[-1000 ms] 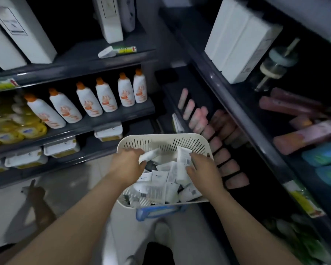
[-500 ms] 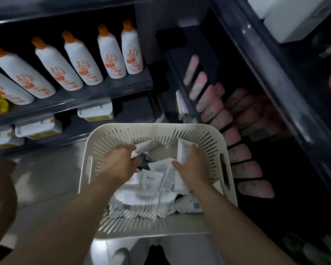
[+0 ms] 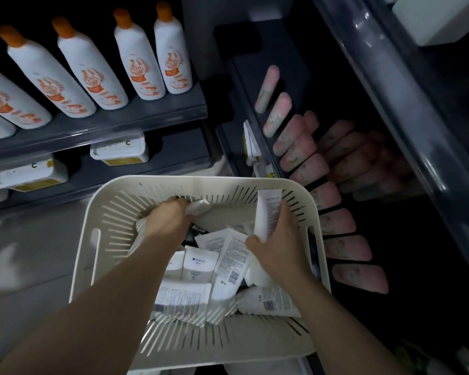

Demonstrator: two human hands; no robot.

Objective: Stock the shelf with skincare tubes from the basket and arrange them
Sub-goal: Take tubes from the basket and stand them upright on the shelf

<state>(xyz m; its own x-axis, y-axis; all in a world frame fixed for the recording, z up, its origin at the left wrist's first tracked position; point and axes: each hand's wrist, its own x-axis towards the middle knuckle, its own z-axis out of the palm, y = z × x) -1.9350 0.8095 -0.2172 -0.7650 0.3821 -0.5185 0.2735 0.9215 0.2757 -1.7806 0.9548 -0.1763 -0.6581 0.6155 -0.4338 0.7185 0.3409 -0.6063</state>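
A cream slotted basket [image 3: 103, 239] sits low in front of me with several white skincare tubes [image 3: 201, 266] piled inside. My left hand [image 3: 168, 220] reaches into the far side of the basket and is closed around a white tube [image 3: 199, 207]. My right hand [image 3: 276, 239] grips another white tube [image 3: 267, 212] and holds it upright above the pile. To the right, a dark shelf [image 3: 255, 85] carries a row of pink tubes [image 3: 306, 169] lying side by side.
On the left, a grey shelf [image 3: 136, 120] holds white bottles with orange caps [image 3: 136, 55]; white tubs [image 3: 119, 151] sit on the shelf below. A glossy shelf edge [image 3: 390, 85] runs diagonally at upper right. Pale floor [image 3: 33, 253] lies left of the basket.
The view has tilted down and moved closer to the basket. My right hand has lifted its white tube upright out of the pile. My left hand stays closed on its tube.
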